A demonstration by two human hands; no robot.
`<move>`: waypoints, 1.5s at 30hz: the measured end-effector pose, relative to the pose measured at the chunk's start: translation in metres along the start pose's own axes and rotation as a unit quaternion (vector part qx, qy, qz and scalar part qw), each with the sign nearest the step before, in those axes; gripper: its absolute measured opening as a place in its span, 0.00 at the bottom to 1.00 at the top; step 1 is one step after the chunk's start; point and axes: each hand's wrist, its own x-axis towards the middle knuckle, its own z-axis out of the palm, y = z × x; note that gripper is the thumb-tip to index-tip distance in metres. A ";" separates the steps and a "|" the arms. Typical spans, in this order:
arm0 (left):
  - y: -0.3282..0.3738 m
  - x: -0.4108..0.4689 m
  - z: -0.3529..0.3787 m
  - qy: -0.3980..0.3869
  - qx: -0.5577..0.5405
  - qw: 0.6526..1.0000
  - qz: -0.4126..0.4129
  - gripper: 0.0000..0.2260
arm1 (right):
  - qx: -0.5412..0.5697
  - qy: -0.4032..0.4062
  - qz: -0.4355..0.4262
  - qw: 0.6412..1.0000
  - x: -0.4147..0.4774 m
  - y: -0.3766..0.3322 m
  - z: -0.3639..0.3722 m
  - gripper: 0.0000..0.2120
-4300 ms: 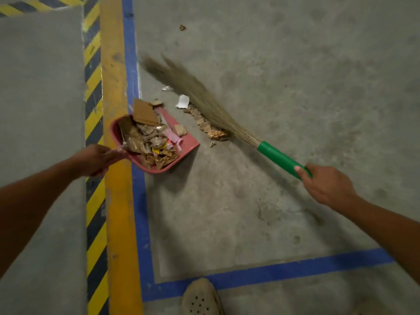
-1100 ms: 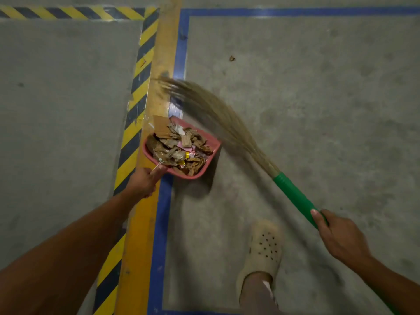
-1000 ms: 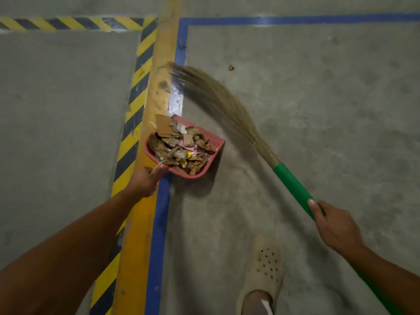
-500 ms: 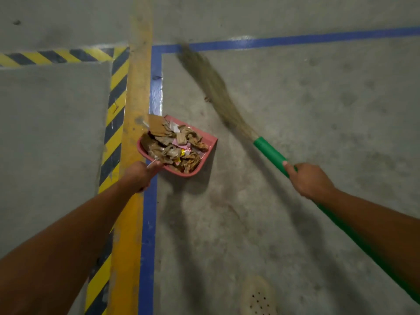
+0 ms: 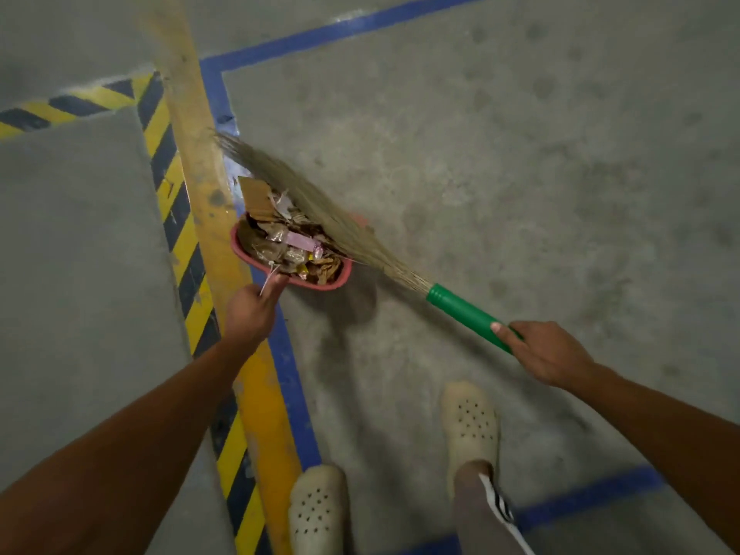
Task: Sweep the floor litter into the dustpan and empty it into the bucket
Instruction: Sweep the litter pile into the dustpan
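My left hand [image 5: 252, 314] grips the handle of a red dustpan [image 5: 256, 261], held above the blue floor line. The pan is heaped with litter [image 5: 288, 242]: cardboard scraps, wrappers and a pink strip. My right hand [image 5: 548, 354] grips the green handle [image 5: 464, 312] of a grass broom. The broom's straw bristles [image 5: 320, 210] lie across the right side of the pan and over the litter, with the tips reaching the yellow line. No bucket is in view.
The floor is grey concrete with a yellow line [image 5: 208, 218], a blue line [image 5: 284, 354] and black-and-yellow hazard stripes [image 5: 176, 218]. My two feet in cream perforated clogs [image 5: 472, 422] stand at the bottom, inside the blue-marked bay.
The broom has swung left and back, from sweeping the floor beyond the pan to lying across it. The view has tilted down, and both feet show.
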 end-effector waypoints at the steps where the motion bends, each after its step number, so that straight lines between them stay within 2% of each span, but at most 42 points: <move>1: 0.008 -0.018 -0.006 0.000 -0.008 1.000 0.004 0.34 | 0.022 0.000 0.011 1.000 -0.025 -0.004 0.005 0.27; 4: 0.037 -0.077 -0.030 0.008 -0.005 0.999 0.031 0.31 | 0.103 0.005 0.044 0.994 -0.107 -0.016 0.009 0.26; 6: 0.059 -0.117 -0.047 0.017 0.000 0.999 0.039 0.34 | 0.165 0.004 0.075 0.983 -0.167 -0.025 0.007 0.26; 8: 0.088 -0.159 -0.067 0.022 -0.017 0.998 0.048 0.37 | 0.230 0.013 0.097 0.968 -0.229 -0.034 0.001 0.25; 12: 0.146 -0.247 -0.108 -0.008 -0.017 0.996 0.085 0.34 | 0.351 0.041 0.149 0.923 -0.354 -0.050 -0.022 0.26; 15: 0.181 -0.308 -0.140 -0.028 0.001 0.994 0.110 0.35 | 0.392 0.057 0.171 0.902 -0.438 -0.061 -0.038 0.26; 18: 0.210 -0.357 -0.161 -0.057 0.021 0.989 0.137 0.31 | 0.416 0.067 0.185 0.888 -0.506 -0.068 -0.047 0.21; 24: 0.267 -0.438 -0.172 -0.088 0.067 0.973 0.201 0.24 | 0.473 0.093 0.225 0.847 -0.599 -0.060 -0.038 0.26; 28: 0.317 -0.480 -0.154 -0.107 0.085 0.965 0.224 0.23 | 0.517 0.122 0.250 0.809 -0.639 -0.045 -0.039 0.26; 33: 0.392 -0.522 -0.100 -0.119 0.102 0.952 0.264 0.23 | 0.567 0.179 0.262 0.760 -0.663 0.010 -0.054 0.35; 36: 0.445 -0.546 -0.056 -0.132 0.097 0.944 0.288 0.23 | 0.576 0.206 0.268 0.744 -0.667 0.057 -0.072 0.29; 39: 0.504 -0.573 -0.014 -0.156 0.092 0.936 0.301 0.20 | 0.571 0.230 0.271 0.741 -0.675 0.110 -0.099 0.31; 42: 0.566 -0.603 0.024 -0.185 0.078 0.923 0.327 0.19 | 0.589 0.274 0.281 0.706 -0.689 0.160 -0.128 0.34; 45: 0.623 -0.629 0.062 -0.207 0.074 0.908 0.356 0.18 | 0.604 0.302 0.296 0.675 -0.705 0.210 -0.159 0.28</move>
